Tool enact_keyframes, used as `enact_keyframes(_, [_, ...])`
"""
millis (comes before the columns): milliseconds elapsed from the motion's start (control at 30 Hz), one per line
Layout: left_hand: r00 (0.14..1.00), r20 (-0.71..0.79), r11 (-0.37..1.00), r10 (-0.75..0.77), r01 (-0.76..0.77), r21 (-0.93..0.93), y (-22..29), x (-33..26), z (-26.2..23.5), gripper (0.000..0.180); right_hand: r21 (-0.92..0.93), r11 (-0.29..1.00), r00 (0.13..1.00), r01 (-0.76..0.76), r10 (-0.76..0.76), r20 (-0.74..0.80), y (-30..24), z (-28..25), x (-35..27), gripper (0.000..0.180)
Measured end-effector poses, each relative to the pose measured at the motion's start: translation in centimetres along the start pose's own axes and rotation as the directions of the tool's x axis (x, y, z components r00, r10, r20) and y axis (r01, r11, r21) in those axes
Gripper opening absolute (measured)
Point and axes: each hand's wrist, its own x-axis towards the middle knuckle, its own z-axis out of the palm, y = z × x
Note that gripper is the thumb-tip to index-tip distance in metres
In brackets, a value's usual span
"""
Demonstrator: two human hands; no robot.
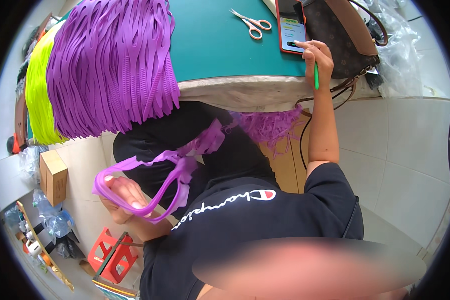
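Note:
My left hand (125,197) is at the lower left, above my lap, with a looped purple rubber strap (171,192) around its fingers. Thin ragged purple pieces trail from the strap across my thigh. At the upper right, my right hand (319,57) has a slim green stick-like tool (316,76) tucked in its palm; its tip is hidden. A finger of that hand touches the lit screen of a red-cased phone (291,30) on the table. A thick bundle of purple rubber straps (112,62) lies over the table's left side and hangs past its front edge.
Bright yellow straps (39,85) lie beside the purple bundle. Small scissors (253,24) rest on the green tabletop (210,50). A brown handbag (335,35) sits right of the phone. Purple scraps (270,125) pile below the table edge. A red stool (112,257) and carton (53,176) stand left.

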Motion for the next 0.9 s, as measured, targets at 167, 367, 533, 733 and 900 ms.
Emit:
enact_keyframes(167, [0.999,-0.048,0.994,-0.025,0.030,0.106,-0.3,0.2,0.3,0.065,-0.005,1.000,0.999,-0.023,0.023,0.030,-0.1,0.0,0.1,0.046])
enact_keyframes(367, [0.974,-0.219,0.969,-0.064,0.113,0.218,-0.7,-0.2,1.1,0.057,0.007,1.000,0.999,0.008,-0.008,-0.049,-0.1,0.1,0.3,0.047])
enact_keyframes(533, [0.902,-0.414,0.714,0.125,0.207,0.669,-1.9,0.2,2.0,0.033,-0.021,0.999,0.998,-0.047,0.046,-0.053,0.0,0.1,0.1,0.048])
enact_keyframes(733, [0.838,-0.534,0.737,-0.108,0.428,0.523,-3.3,2.0,3.9,0.047,-0.032,0.993,0.992,-0.114,0.112,-0.062,0.0,0.2,0.0,0.051])
enact_keyframes(900, [0.656,-0.575,0.817,-0.490,0.575,-0.040,-6.0,2.1,4.1,0.081,-0.058,0.991,0.989,-0.124,0.118,-0.094,-0.1,0.1,0.0,0.052])
